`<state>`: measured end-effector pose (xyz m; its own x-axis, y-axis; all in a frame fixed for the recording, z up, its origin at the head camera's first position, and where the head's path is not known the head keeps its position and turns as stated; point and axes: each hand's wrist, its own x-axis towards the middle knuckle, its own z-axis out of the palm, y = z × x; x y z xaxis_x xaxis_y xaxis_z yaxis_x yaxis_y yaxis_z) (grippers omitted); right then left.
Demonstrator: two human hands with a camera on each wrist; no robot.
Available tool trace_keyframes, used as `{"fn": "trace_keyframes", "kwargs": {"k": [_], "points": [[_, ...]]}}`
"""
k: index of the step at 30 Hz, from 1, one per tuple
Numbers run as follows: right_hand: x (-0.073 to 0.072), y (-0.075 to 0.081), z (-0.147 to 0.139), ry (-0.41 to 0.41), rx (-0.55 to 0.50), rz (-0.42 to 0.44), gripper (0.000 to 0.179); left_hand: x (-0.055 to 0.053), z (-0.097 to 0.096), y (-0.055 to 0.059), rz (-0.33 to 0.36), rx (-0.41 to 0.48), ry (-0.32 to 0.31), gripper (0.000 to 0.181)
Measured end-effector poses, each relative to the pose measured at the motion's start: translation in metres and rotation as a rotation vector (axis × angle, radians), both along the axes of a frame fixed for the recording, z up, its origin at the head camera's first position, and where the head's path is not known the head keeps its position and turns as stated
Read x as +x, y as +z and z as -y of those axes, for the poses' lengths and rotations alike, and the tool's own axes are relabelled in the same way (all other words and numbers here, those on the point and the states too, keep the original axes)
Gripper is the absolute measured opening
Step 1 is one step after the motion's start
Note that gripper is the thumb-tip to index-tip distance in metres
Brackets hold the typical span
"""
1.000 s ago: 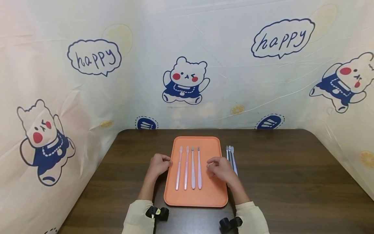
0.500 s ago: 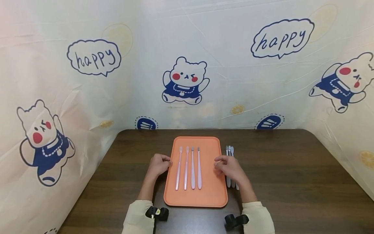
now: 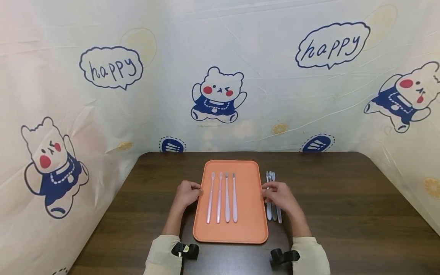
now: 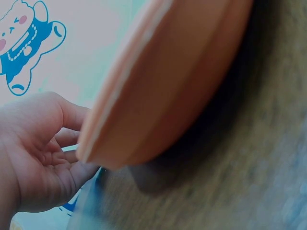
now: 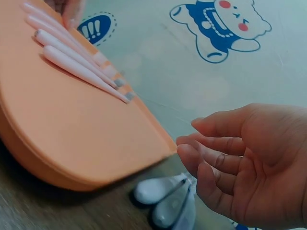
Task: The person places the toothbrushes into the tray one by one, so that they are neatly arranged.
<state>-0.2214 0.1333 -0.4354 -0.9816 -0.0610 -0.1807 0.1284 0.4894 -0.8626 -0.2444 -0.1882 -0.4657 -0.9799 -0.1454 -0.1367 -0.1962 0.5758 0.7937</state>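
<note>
An orange tray (image 3: 251, 229) lies on the table, with several pink toothbrushes (image 3: 235, 202) side by side on it. At its left edge, my left hand (image 3: 187, 193) holds the rim between thumb and fingers; in the left wrist view the tray (image 4: 158, 86) hides the fingertips. My right hand (image 3: 280, 194) hovers by the right edge, its fingers loosely bent around nothing. Whether a fingertip touches the rim I cannot tell. Under that hand lie three pale bluish-grey toothbrushes (image 3: 269, 212), close together beside the tray; the right wrist view shows their handle ends (image 5: 156, 190).
The dark brown wooden table (image 3: 330, 191) spreads out on both sides of the tray. Behind it hangs a pale curtain (image 3: 268, 103) printed with bears and "happy" bubbles. Each sleeve carries a black wrist camera (image 3: 285, 256).
My right hand has moved right, from above the tray to its right edge, uncovering more of the three toothbrushes beside it. The left hand and the tray have stayed put.
</note>
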Motion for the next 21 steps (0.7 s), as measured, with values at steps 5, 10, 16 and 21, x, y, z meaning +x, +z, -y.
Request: {"fn": "trace_keyframes", "kwargs": {"k": [5,10,16,21], "points": [[-0.001,-0.002,-0.010,-0.014,0.022,0.009,0.032,-0.001,0.001,-0.001,-0.005,-0.006,0.000,0.023],[-0.003,-0.005,-0.021,-0.027,0.006,0.019,0.034,-0.001,0.000,0.001,-0.002,-0.015,0.007,0.022],[-0.003,-0.007,-0.032,-0.049,0.025,0.040,0.036,0.000,0.000,0.002,-0.002,-0.012,0.009,0.022],[-0.002,-0.009,-0.039,-0.055,0.045,0.025,0.036,0.001,-0.001,0.003,0.001,-0.012,0.015,0.022]]}}
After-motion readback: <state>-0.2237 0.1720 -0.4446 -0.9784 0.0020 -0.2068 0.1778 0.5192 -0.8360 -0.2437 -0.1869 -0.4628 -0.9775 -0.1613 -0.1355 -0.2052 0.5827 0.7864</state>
